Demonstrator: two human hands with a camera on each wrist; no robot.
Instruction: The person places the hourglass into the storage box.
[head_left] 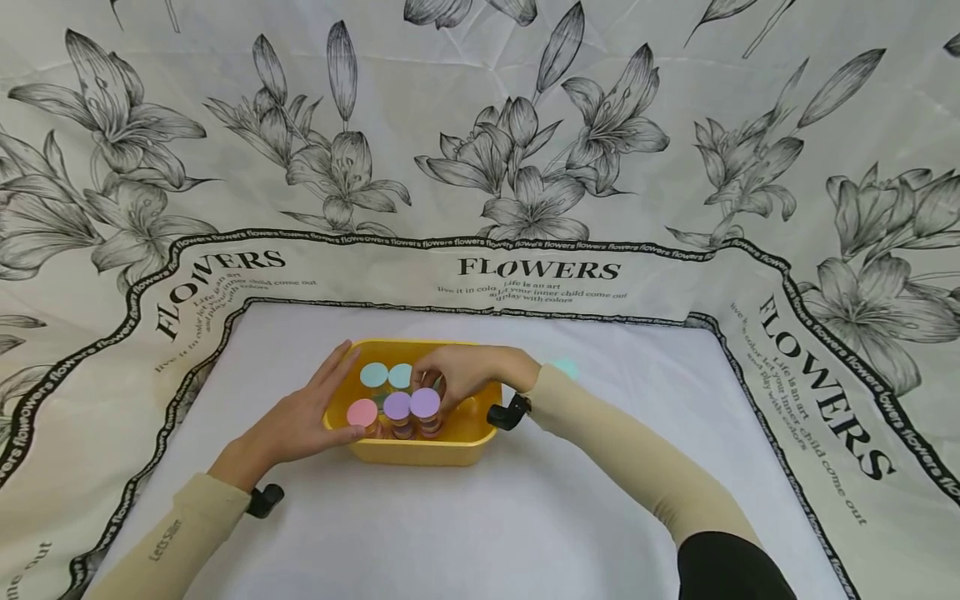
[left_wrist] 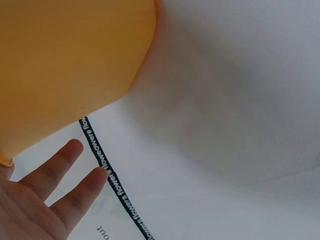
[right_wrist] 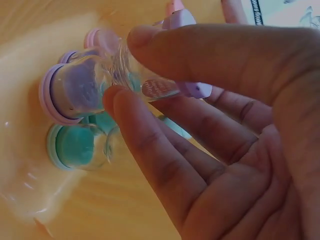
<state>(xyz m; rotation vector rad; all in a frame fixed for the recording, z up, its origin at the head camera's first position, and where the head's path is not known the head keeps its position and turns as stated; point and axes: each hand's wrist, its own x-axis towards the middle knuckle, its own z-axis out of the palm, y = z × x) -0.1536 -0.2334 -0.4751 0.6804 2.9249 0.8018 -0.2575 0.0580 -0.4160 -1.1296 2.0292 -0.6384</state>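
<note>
A yellow plastic tub (head_left: 420, 452) holds several small sand timers with coloured end caps. My right hand (head_left: 457, 372) reaches into it, and thumb and fingers pinch a purple sand timer (right_wrist: 75, 92) by its clear glass middle. Beside that one stands another purple sand timer (head_left: 397, 406). A pink sand timer (head_left: 362, 412) is at the left, and two teal-capped timers (head_left: 373, 374) stand behind. My left hand (head_left: 303, 421) rests against the tub's left end, fingers spread and thumb along the front rim. In the left wrist view, the tub wall hides part of this hand.
White cloth (head_left: 480, 533) with a flower-print border (head_left: 540, 271) lies under the tub and rises behind it. A pale teal round thing (head_left: 566, 367) sits on the cloth, partly behind the right forearm. Both wrists wear black camera mounts (head_left: 510, 412).
</note>
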